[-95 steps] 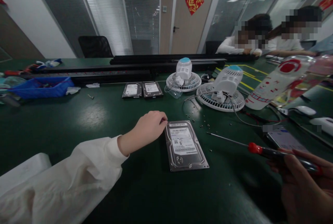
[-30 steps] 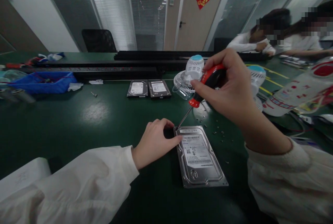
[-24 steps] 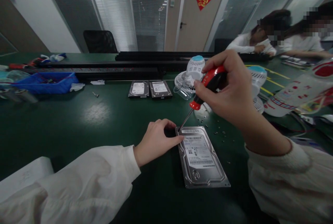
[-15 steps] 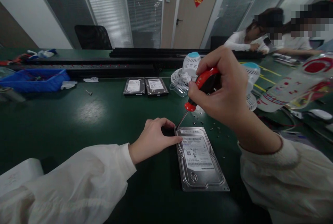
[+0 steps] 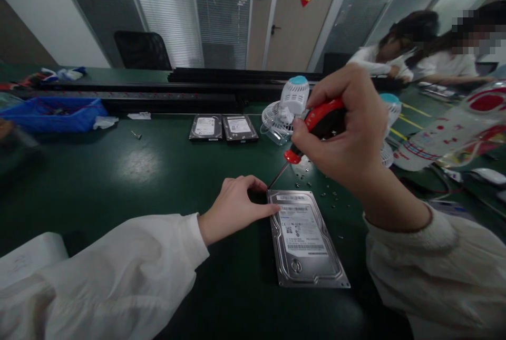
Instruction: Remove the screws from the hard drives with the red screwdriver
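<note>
A silver hard drive [image 5: 306, 240] lies label up on the green table in front of me. My left hand [image 5: 241, 203] grips it at its far left corner, thumb on the top face and fingers by the far edge. A red and black screwdriver [image 5: 324, 118] is held in my right hand [image 5: 348, 129], fingers closed round the handle. The shaft slants down to the left, its tip at the drive's far left corner, close to my left fingertips. What lies right under the tip is too small to tell. Several loose screws [image 5: 322, 194] are scattered beyond and right of the drive.
Two more hard drives [image 5: 205, 128] lie side by side farther back, near small white fans [image 5: 294, 100]. At the left is a blue bin [image 5: 55, 116]. A large clear bottle [image 5: 446, 129] and a mouse [image 5: 488, 175] are on the right. Two people sit at the far right.
The screwdriver handle and my right hand have shifted slightly right, tilting the shaft more. The whole view has moved a little. My left hand keeps its place on the drive.
</note>
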Demonstrator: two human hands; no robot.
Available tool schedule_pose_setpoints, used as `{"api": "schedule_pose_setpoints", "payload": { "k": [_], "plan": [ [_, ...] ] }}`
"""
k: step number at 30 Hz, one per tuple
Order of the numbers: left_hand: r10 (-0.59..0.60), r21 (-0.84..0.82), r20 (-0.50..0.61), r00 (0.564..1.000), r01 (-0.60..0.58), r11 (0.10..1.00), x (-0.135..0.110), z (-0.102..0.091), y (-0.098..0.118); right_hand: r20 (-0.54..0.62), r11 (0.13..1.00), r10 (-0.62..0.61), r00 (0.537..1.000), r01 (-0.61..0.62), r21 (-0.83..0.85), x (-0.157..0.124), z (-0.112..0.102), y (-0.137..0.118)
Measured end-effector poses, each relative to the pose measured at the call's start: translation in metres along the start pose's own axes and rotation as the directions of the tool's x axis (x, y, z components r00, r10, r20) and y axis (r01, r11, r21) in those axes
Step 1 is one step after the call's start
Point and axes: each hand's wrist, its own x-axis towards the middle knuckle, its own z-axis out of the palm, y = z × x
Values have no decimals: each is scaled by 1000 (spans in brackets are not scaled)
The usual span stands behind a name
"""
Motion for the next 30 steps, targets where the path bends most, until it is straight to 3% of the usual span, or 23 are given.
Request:
{"api": "schedule_pose_setpoints", "payload": {
  "k": [11,16,20,23,25,27,28,30],
  "plan": [
    [15,-6,3,1000,-15,1000,0,-3,4,-10,996,54,999,-53,69,1,1,-4],
    [17,-16,4,1000,-17,1000,0,-3,7,-4,998,52,999,-52,19,1,2,-3],
    [30,-21,-3,1000,-30,999,1,-1,3,68,999,43,997,-45,28,2,-3,-4],
    [49,-36,-1,999,-49,998,1,0,-1,143,990,124,982,-112,-90,8,-12,-13],
    [41,-39,0,999,-41,998,0,1,-2,214,941,272,938,-212,-265,16,-18,-23],
    [27,-35,-4,1000,-27,999,0,1,-3,309,836,452,837,-275,-475,26,-24,-31],
    [24,-35,-9,1000,-25,999,0,1,-3,342,792,505,793,-268,-548,32,-26,-35],
    [32,-40,-14,999,-33,999,0,1,-4,377,746,539,753,-218,-630,41,-29,-39]
  ]
}}
